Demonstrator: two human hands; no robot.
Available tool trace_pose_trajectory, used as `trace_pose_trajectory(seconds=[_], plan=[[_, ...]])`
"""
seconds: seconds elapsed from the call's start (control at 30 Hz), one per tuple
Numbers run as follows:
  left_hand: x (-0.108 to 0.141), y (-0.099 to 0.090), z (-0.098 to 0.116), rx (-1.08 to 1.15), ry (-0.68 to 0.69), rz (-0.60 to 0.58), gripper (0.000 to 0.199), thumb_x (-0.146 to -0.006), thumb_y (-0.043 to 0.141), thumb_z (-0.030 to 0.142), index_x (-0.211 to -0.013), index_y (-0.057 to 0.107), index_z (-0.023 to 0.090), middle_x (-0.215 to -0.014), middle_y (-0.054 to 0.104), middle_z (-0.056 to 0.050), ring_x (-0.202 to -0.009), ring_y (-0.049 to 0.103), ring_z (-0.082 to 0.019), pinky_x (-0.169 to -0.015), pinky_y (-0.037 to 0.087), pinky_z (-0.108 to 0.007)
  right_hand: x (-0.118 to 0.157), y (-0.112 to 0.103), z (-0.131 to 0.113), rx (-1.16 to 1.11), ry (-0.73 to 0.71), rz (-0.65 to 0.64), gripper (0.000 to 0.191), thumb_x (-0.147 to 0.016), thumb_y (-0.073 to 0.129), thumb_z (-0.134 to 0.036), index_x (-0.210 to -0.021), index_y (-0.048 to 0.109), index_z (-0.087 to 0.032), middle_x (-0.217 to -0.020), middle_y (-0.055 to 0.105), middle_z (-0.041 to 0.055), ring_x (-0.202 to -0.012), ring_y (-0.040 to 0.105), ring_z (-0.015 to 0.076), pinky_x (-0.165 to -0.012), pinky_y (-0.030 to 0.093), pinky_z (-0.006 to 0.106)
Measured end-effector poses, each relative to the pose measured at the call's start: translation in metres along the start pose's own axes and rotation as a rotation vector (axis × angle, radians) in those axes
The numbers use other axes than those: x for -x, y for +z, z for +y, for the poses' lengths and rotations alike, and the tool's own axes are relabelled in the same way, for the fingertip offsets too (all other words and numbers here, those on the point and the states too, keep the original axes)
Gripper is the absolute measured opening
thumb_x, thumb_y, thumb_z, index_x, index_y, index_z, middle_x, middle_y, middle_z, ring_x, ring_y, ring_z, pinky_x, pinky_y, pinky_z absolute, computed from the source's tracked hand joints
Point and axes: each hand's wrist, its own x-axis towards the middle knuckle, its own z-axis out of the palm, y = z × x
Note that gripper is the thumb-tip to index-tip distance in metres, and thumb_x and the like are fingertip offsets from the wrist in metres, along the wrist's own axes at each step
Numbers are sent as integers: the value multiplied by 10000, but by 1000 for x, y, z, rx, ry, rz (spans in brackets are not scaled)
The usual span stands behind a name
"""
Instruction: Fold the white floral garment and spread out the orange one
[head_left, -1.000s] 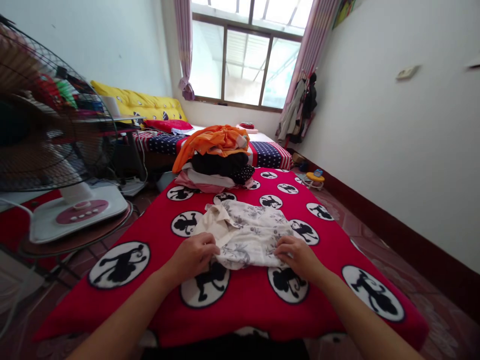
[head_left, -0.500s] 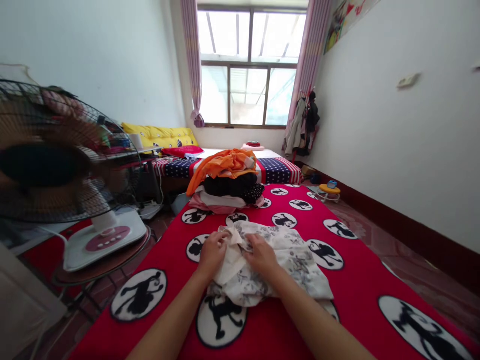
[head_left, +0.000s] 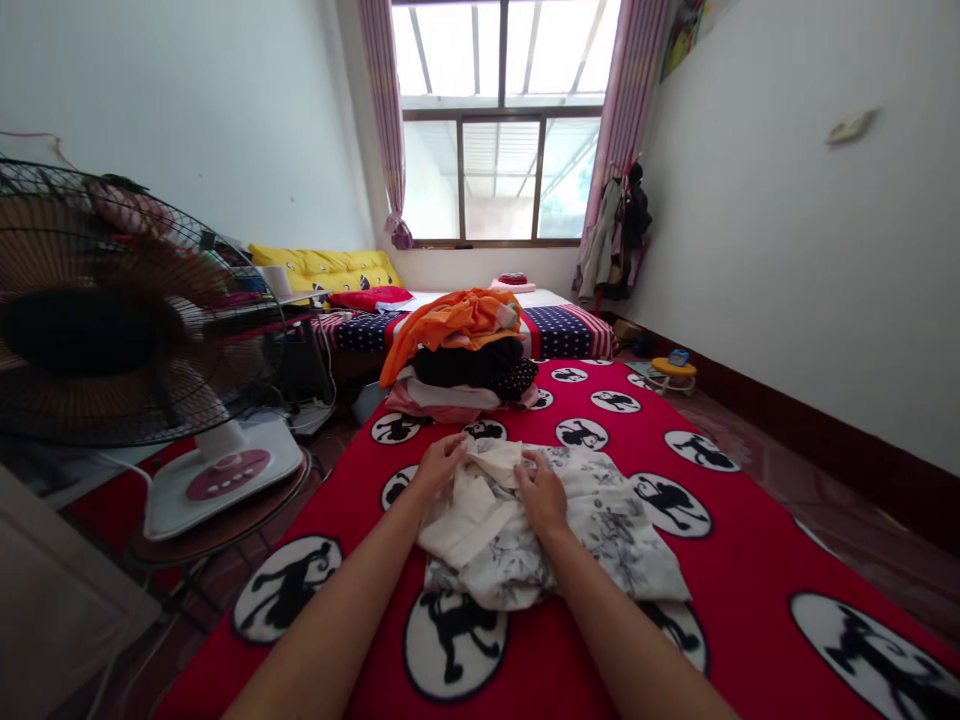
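Observation:
A white garment [head_left: 600, 520] with grey floral print lies crumpled on the red bedspread [head_left: 360, 640], which has black monkey figures in white ovals. My left hand [head_left: 439, 468] pinches the left end of its plain cream edge, near the top. Opposite it, my right hand [head_left: 541, 492] grips the same edge, fingers closed on the cloth. Between the two hands the cream band is stretched and slightly raised. The rest of the garment spreads flat to the right, under my right wrist.
Beyond the garment stands a pile of clothes [head_left: 457, 345], orange on top, black and pink below. A fan [head_left: 217, 470] sits on a round stool at the left. At the right is a small yellow stool [head_left: 673, 368]; another bed [head_left: 570, 332] is below the window.
Both hands have moved slightly up and apart along the garment's cream edge, which is now pulled straighter between them. The camera view has shifted a little. The clothes pile stays put.

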Motion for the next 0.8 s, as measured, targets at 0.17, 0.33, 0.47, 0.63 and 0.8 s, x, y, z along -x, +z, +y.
trace_pose_trajectory(seconds=[0.17,0.33,0.47,0.63,0.8], plan=[[12,-10,23,-132,89,-13,203,-743,667,292,-884,734,161,-960,715,-94,-968,632,-249,-907,460,-376,8,-6,-8,-96,-98,165,364,-801,453,-165,-1125,614,-201,-1031,619,96,-933,584,220,-847,460,360],[57,-18,43,-616,163,15,263,-831,579,417,-759,704,197,-809,684,-68,-850,622,-229,-799,435,-339,19,-15,-21,-83,-261,28,169,-833,501,-179,-843,663,-225,-925,652,59,-917,594,200,-837,447,309],[83,-20,39,-731,-24,-147,352,-692,704,480,-930,691,220,-721,672,-15,-675,615,-195,-602,383,-266,22,-17,-26,-30,-214,-107,118,-838,558,-248,-872,668,-229,-840,699,28,-777,626,178,-729,439,283],[92,-17,24,-494,-35,-128,245,-662,700,284,-888,692,191,-673,621,16,-636,581,-164,-594,387,-252,20,-20,-30,6,-241,-174,173,-808,628,-314,-946,681,-223,-850,709,32,-830,620,197,-785,424,314],[111,-22,36,-366,237,-87,106,-697,586,128,-761,642,192,-789,619,-21,-778,590,-184,-713,459,-291,25,-30,-32,-110,-426,-231,324,-791,672,-322,-1110,654,-268,-969,713,20,-1005,585,221,-956,354,390]])
